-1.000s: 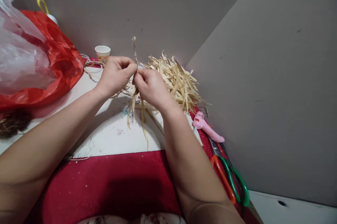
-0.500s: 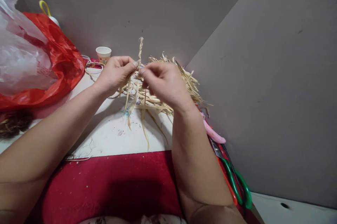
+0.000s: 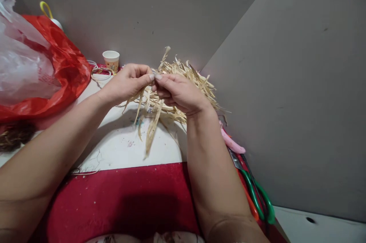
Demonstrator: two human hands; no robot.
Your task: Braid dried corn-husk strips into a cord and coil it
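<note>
My left hand (image 3: 127, 83) and my right hand (image 3: 178, 92) meet above a white table (image 3: 120, 147), fingertips touching. Both are closed on pale dry straw strips (image 3: 150, 125), whose loose ends hang down toward the table. A short plaited end of the strips (image 3: 165, 53) sticks up behind my fingers. A heap of the same straw (image 3: 194, 79) lies just behind my right hand against the grey wall.
A red plastic bag (image 3: 65, 64) with a clear bag (image 3: 23, 67) on it fills the left. A paper cup (image 3: 111, 59) and wire rings (image 3: 100, 73) stand at the back. A pink glue gun (image 3: 233, 144) and green-handled scissors (image 3: 257, 197) lie right. Red cloth (image 3: 120, 197) covers the near edge.
My right hand drew away from the left, then came back to meet it. The plaited end tipped from upright to leaning right and lower. The hanging strands gathered together.
</note>
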